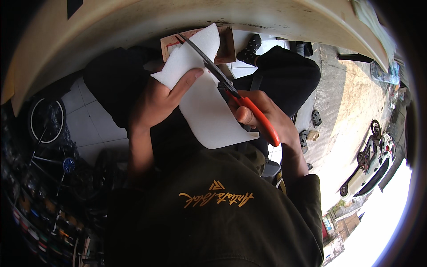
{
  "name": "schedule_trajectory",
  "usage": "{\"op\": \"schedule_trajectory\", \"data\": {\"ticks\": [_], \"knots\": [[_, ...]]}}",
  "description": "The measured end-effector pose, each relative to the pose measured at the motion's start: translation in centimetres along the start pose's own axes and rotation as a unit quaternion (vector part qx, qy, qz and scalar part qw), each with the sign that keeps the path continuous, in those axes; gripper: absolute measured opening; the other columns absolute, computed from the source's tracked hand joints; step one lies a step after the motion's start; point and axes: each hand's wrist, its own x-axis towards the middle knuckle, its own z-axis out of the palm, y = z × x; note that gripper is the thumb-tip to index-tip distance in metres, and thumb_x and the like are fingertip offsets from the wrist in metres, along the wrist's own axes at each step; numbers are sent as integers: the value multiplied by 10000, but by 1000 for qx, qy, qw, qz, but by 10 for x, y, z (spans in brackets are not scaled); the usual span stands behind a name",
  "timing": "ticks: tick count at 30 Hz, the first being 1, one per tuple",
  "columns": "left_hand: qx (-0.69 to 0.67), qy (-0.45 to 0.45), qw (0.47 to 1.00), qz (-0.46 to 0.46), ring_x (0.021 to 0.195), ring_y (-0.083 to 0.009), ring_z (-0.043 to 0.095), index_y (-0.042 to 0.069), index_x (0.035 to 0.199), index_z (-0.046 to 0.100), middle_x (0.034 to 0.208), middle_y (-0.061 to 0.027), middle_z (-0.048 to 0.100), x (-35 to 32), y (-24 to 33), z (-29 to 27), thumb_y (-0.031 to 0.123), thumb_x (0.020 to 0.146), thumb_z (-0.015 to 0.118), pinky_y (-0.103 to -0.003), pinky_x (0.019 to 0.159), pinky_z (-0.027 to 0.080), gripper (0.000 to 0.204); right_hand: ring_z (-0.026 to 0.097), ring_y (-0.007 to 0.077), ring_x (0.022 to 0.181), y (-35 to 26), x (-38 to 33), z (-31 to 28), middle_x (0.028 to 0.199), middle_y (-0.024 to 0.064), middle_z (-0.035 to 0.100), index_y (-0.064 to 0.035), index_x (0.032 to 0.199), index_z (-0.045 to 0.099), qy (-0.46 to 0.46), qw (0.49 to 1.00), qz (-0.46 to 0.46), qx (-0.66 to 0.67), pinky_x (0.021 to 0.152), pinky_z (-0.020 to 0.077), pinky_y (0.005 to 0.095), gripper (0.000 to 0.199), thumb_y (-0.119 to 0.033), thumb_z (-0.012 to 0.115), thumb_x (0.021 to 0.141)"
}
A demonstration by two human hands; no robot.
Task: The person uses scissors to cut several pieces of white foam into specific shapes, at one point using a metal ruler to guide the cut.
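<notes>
Over my lap, a white sheet of thin foam (pixel 211 118) is held up by my left hand (pixel 162 98), whose thumb presses on its face near a cut edge. My right hand (pixel 262 111) grips a pair of scissors (pixel 260 122) by the orange-red handles. The dark blades reach up and left across the foam, parted a little at the tips, with foam between them. A narrower flap of foam (pixel 193 51) stands above my left thumb. The lower part of the sheet hangs down between my hands, its bottom corner curling. The fingers behind the sheet are hidden.
Beyond the foam, an open cardboard box (pixel 227 44) sits on the tiled floor (pixel 100 120). A pale curved edge (pixel 178 20) arches across the top. A spoked wheel (pixel 46 120) stands at the left. Sandals (pixel 304 140) lie at the right, with a car (pixel 369 175) and a motorcycle outside.
</notes>
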Motion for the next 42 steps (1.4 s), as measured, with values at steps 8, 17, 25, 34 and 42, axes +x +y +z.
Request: {"op": "schedule_trajectory", "data": {"ticks": [8, 17, 25, 34, 42], "knots": [[-79, 2, 997, 12, 1033, -163, 597, -52, 1176, 546, 1164, -135, 646, 2, 6, 17, 61, 969, 473, -300, 911, 455, 247, 460, 141, 559, 10, 3, 15, 554, 38, 453, 19, 681, 527, 64, 997, -43, 24, 531, 349, 336, 799, -779, 556, 710], [-231, 13, 973, 3, 930, -124, 576, -50, 1142, 566, 1110, -142, 664, 3, 5, 28, 112, 956, 451, -277, 852, 448, 272, 467, 144, 559, 9, 4, 28, 560, 68, 471, 50, 727, 571, 59, 989, -54, 125, 531, 371, 351, 772, -720, 624, 712], [-261, -28, 965, 0, 913, -108, 559, -32, 1127, 565, 1126, -103, 653, -1, -2, 30, 89, 974, 416, -270, 836, 452, 245, 435, 131, 511, 18, 5, 27, 518, 56, 442, 66, 688, 555, 15, 996, 35, 85, 480, 349, 345, 784, -715, 629, 712], [-56, -72, 993, -73, 825, -108, 582, 24, 1126, 609, 927, -61, 657, -9, -25, 20, 174, 966, 495, -286, 767, 466, 248, 461, 156, 577, 10, 11, 28, 618, 46, 464, 9, 772, 544, 60, 977, -110, 170, 560, 371, 335, 812, -795, 593, 663], [-261, 120, 957, -33, 880, -146, 561, -28, 1082, 577, 1010, -95, 641, 2, -18, 4, 130, 968, 466, -306, 818, 452, 224, 527, 216, 731, 51, 10, 23, 863, 104, 522, -7, 1098, 510, -27, 989, -127, 70, 660, 424, 352, 1028, -867, 604, 542]]}}
